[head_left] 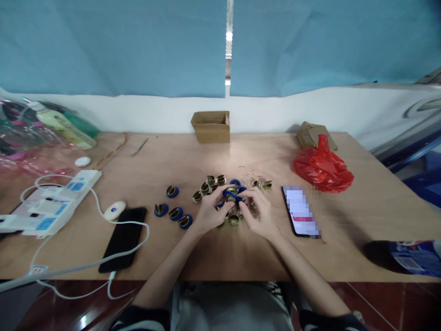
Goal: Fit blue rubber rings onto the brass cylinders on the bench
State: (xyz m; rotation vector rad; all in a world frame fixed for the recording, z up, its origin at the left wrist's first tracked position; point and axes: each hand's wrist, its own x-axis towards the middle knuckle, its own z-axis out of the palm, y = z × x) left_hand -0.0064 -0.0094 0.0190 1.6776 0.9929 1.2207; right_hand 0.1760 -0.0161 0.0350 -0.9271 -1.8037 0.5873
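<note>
Between the fingertips of both hands is a round gold-coloured metal knob with a blue ring partly around it. My left hand pinches the knob from the left. On the right, the thumb and fingers of my right hand close on the blue ring's edge. Several gold knobs lie loose around and under the hands, partly hidden. Other blue rings lie just beyond the fingers. To the left, several knobs fitted with blue rings sit apart on the table.
An open cardboard box stands at the back. A red plastic bag and a lit phone are to the right, near a dark bottle. Leftward lie a black phone, cables and a power strip.
</note>
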